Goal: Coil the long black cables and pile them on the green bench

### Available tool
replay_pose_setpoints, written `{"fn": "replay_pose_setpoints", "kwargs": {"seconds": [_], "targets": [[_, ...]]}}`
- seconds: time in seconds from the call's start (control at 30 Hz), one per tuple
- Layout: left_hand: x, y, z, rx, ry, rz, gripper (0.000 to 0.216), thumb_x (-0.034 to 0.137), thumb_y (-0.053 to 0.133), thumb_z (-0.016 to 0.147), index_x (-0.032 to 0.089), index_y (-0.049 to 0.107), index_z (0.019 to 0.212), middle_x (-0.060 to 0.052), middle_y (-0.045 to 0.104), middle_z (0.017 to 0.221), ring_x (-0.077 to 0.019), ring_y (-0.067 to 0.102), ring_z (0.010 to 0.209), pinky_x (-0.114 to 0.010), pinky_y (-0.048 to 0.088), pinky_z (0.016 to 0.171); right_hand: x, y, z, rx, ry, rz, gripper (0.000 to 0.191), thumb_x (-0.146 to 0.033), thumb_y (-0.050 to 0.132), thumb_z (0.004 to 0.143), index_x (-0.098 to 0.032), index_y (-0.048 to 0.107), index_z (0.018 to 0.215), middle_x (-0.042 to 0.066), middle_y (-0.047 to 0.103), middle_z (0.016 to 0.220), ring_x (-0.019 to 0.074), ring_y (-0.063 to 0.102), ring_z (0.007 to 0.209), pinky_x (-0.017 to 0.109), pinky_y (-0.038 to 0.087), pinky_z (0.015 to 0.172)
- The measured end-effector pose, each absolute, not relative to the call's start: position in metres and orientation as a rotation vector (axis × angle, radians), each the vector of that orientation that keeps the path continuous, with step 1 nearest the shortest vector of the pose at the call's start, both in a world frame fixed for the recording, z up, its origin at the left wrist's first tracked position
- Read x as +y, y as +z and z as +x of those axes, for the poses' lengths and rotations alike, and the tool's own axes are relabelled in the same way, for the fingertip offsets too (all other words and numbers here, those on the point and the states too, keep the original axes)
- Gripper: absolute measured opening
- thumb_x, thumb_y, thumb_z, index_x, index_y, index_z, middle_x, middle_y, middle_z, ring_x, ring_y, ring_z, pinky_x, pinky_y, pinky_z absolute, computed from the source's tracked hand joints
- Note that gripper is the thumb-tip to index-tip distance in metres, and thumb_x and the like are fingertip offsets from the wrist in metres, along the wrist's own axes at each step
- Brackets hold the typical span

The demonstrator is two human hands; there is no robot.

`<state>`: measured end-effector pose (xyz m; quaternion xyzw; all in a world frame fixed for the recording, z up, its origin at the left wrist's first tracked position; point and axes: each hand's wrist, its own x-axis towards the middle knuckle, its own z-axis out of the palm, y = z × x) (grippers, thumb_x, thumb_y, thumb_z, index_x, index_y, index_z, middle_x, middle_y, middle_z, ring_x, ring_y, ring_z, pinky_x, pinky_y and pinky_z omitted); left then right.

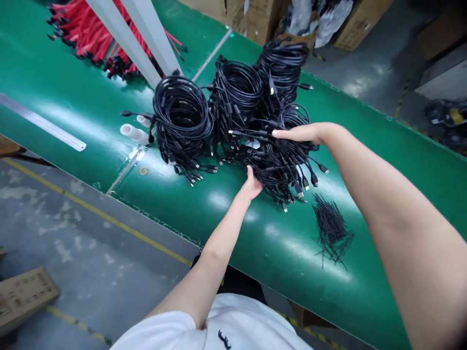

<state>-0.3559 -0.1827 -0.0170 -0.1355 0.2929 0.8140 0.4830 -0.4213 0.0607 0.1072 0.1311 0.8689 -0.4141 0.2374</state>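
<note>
Several coiled bundles of black cables (233, 112) lie heaped on a green table (54, 92). My right hand (302, 132) rests flat on top of the nearest loose bundle (280, 160), fingers stretched out and pointing left. My left hand (251, 183) reaches up against the near edge of that same bundle; its fingers are tucked under the cables and hidden. A separate coil (181, 119) sits to the left of both hands.
A small pile of black twist ties (331, 228) lies on the table near my right forearm. Red cables (87, 34) lie at the far left behind white frame posts (146, 34). White tape rolls (134, 132) sit beside the left coil. Cardboard boxes (262, 17) stand beyond the table.
</note>
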Motion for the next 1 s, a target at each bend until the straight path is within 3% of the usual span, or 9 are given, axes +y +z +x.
{"fn": "replay_pose_setpoints", "kwargs": {"seconds": [0.17,0.27,0.4,0.6,0.77,0.87,1.0], "targets": [[-0.197,-0.011,-0.334,1.127,1.944,-0.365,0.042,0.043,0.057,0.095,0.017,0.066,0.127,-0.009,0.069,0.131,-0.0246,0.053,0.137,-0.040,0.037,0.117,0.037,0.119,-0.391,1.986,-1.159,0.274,0.057,-0.071,0.067,0.077,-0.024,0.074,0.108,0.008,0.072,0.119,0.0324,0.056,0.130,0.056,0.044,0.111],[-0.197,0.000,-0.328,1.110,1.941,-0.403,0.039,0.037,0.057,0.095,0.017,0.067,0.126,-0.009,0.070,0.130,-0.0244,0.055,0.134,-0.042,0.039,0.116,0.027,0.127,-0.380,1.817,-1.126,0.356,0.057,-0.072,0.063,0.080,-0.023,0.075,0.107,0.010,0.073,0.118,0.0328,0.059,0.127,0.053,0.047,0.110],[-0.189,0.014,-0.322,1.073,1.968,-0.467,0.036,0.032,0.060,0.092,0.017,0.067,0.124,-0.009,0.071,0.128,-0.0237,0.055,0.135,-0.041,0.036,0.118,0.031,0.128,-0.373,1.856,-1.174,0.355,0.055,-0.072,0.070,0.072,-0.028,0.075,0.104,0.007,0.076,0.109,0.0328,0.064,0.120,0.052,0.050,0.109],[-0.180,0.027,-0.307,1.366,2.058,-0.491,0.032,0.028,0.069,0.086,0.020,0.066,0.117,-0.006,0.066,0.134,-0.0230,0.048,0.140,-0.039,0.031,0.121,0.046,0.129,-0.357,1.771,-1.217,0.439,0.061,-0.079,0.067,0.068,-0.027,0.076,0.100,0.007,0.078,0.098,0.0316,0.071,0.105,0.050,0.054,0.104],[-0.181,0.020,-0.318,1.008,2.145,-0.456,0.029,0.027,0.069,0.084,0.016,0.068,0.111,-0.008,0.073,0.120,-0.0252,0.059,0.129,-0.042,0.039,0.116,0.061,0.125,-0.366,1.688,-1.174,0.469,0.057,-0.076,0.073,0.063,-0.026,0.076,0.089,0.008,0.078,0.092,0.0306,0.074,0.092,0.050,0.056,0.098],[-0.176,0.010,-0.329,0.734,2.081,-0.532,0.025,0.030,0.066,0.087,0.013,0.070,0.104,-0.009,0.077,0.108,-0.0263,0.063,0.124,-0.044,0.042,0.115,0.062,0.119,-0.378,1.632,-1.185,0.608,0.047,-0.065,0.069,0.075,-0.021,0.075,0.091,0.010,0.078,0.093,0.0282,0.074,0.093,0.048,0.053,0.100],[-0.162,0.008,-0.331,0.581,2.116,-0.654,0.026,0.035,0.058,0.094,0.013,0.071,0.099,-0.010,0.078,0.106,-0.0257,0.063,0.125,-0.043,0.042,0.115,0.055,0.123,-0.379,1.623,-1.246,0.773,0.037,-0.043,0.051,0.092,-0.014,0.074,0.094,0.014,0.077,0.099,0.0255,0.071,0.102,0.043,0.050,0.103]]}}
